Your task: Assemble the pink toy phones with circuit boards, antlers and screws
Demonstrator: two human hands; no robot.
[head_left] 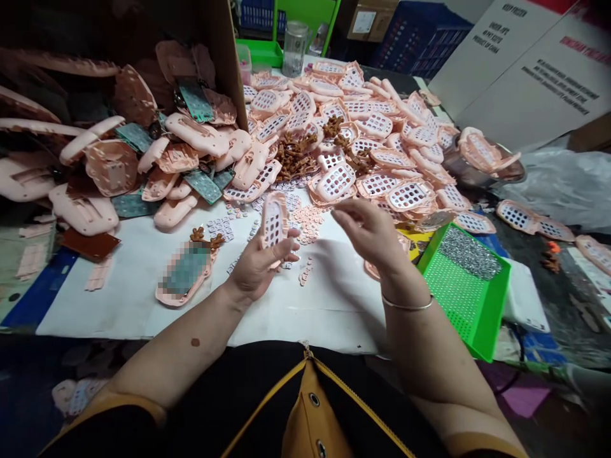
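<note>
**Left hand holds a pink perforated piece above the white sheet.**
The right hand hangs open and empty, apart from the left, over the sheet. Beyond the sheet, a large heap of similar pieces remains. Small pink discs lie scattered along the sheet's far side, and a green tray sits just right of it.
</note>
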